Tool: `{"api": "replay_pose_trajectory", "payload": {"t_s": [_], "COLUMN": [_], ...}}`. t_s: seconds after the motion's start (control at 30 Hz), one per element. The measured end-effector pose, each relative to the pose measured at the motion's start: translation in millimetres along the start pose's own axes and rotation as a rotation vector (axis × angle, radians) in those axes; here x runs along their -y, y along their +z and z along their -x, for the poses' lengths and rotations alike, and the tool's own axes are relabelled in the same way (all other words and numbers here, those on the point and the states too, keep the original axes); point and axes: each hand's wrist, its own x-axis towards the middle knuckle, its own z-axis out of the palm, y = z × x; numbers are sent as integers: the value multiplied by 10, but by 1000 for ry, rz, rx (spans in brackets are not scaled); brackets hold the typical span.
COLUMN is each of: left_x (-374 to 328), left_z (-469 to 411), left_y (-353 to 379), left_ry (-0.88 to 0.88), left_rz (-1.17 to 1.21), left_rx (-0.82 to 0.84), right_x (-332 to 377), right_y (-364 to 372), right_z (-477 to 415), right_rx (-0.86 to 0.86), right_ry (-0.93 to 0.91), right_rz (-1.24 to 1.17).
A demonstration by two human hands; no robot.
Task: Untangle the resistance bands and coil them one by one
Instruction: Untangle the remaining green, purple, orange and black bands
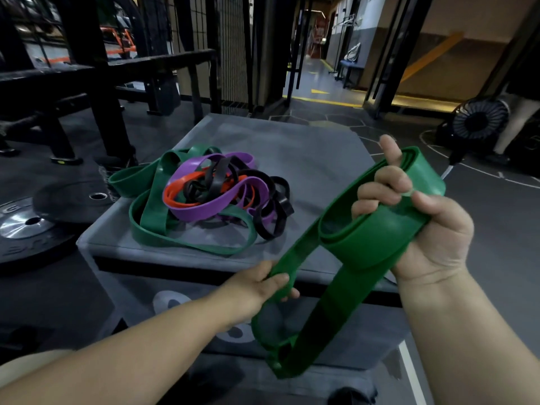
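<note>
A wide green resistance band point(359, 244) hangs between my hands in front of the grey box. My right hand point(415, 217) grips its upper end, where the band is wound in a few flat layers around the fingers. My left hand point(263, 285) pinches the band's edge lower down, and a long loop droops below it. On the grey padded box point(306, 159) lies a tangled pile of bands point(210, 197): a narrower green one point(152, 206), a purple one point(204, 211), an orange one point(178, 200) and several black ones point(271, 223) knotted through each other.
Weight plates point(26, 226) lie on the dark floor to the left. A black bench frame point(96, 92) stands behind them. A floor fan point(479, 118) sits at the right beside a person's leg. A corridor opens at the back.
</note>
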Motion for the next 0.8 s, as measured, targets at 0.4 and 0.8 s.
{"api": "replay_pose_trajectory", "payload": {"t_s": [0.4, 0.8], "left_x": [-34, -223], "left_z": [113, 216], "left_y": [-68, 33], "left_ry": [-69, 158], "left_rz": [57, 397], "left_rx": [230, -60], "right_x": [-92, -695], "right_y": [-68, 40], "right_z": [-9, 75], "right_rx": [-310, -241], "right_ry": [-199, 184], "right_rz": [261, 716]}}
